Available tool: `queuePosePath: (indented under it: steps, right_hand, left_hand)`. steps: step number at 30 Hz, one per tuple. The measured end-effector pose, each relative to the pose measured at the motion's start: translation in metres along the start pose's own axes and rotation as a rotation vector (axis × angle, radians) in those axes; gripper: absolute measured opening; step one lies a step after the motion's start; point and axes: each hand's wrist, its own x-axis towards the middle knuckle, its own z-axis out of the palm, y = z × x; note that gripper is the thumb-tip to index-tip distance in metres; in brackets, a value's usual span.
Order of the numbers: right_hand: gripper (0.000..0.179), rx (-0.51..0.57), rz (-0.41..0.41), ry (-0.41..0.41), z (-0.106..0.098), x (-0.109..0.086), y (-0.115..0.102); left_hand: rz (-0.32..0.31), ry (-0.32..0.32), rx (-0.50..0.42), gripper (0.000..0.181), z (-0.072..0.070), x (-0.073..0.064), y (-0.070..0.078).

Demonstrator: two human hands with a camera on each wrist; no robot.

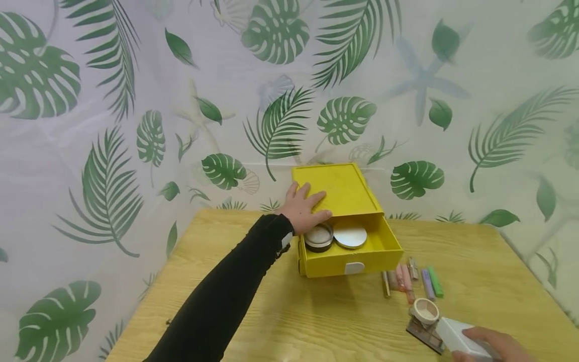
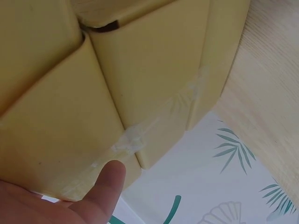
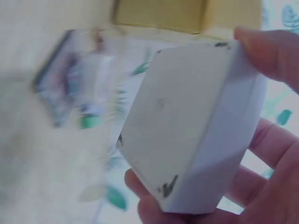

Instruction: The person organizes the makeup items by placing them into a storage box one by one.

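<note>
Gripped in the right hand at the table's near right edge, a white box sits beside a tape roll. Flat-fingered, the left hand steadies the yellow drawer box; keeping that pressure should stop it sliding.

Head cam looks down over surface w/ yellow box; left wrist cam sits v. close at same box; right wrist blurred close-up.

Bright, even, diffuse lighting throughout. Soft shadow under open yellow cardboard drawer box on pale wooden table. Head view sharp, bowed at edges. Right wrist view motion-blurred, washed out around white rectangular box. Left wrist view close, slightly soft.
</note>
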Motion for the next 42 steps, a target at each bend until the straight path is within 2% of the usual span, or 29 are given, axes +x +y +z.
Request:
queuePosePath:
  steps: [1,5,6,9,13,18,23,27,42]
  right_hand:
    - [0.056,-0.037,0.039,0.047,-0.004,-0.002,-0.013]
    - [0.078,-0.159,0.148,0.057,-0.029,0.000,-0.054]
    - [0.080,-0.184,0.145,0.054,-0.036,0.001,-0.063]
    - [0.074,-0.220,0.090,0.182,-0.045,-0.001,-0.087]
    - [0.059,-0.207,-0.028,0.353,-0.048,-0.001,-0.117]
    - [0.046,-0.208,-0.204,0.490,-0.050,0.010,-0.148]
    - [0.044,-0.214,-0.372,0.515,-0.051,0.028,-0.169]
    - [0.043,-0.250,-0.461,0.520,-0.050,0.043,-0.179]
    - [0.041,-0.324,-0.498,0.349,-0.042,0.088,-0.197]
  left_hand:
    - [0.001,0.001,-0.001,0.064,0.000,0.000,0.000]
    - [0.006,0.000,-0.003,0.065,-0.001,0.000,-0.001]
    - [0.007,0.001,-0.003,0.065,-0.001,0.000,-0.001]
    - [0.006,0.002,-0.006,0.065,-0.001,0.000,-0.001]
    - [0.011,0.003,-0.013,0.064,0.000,0.000,-0.001]
    - [0.006,0.000,-0.015,0.064,0.001,0.000,-0.003]
    - [0.001,0.005,-0.002,0.063,0.000,0.001,-0.002]
    - [0.004,0.009,-0.002,0.063,0.000,0.001,-0.002]
    - [0.006,0.005,-0.001,0.064,-0.001,0.002,-0.001]
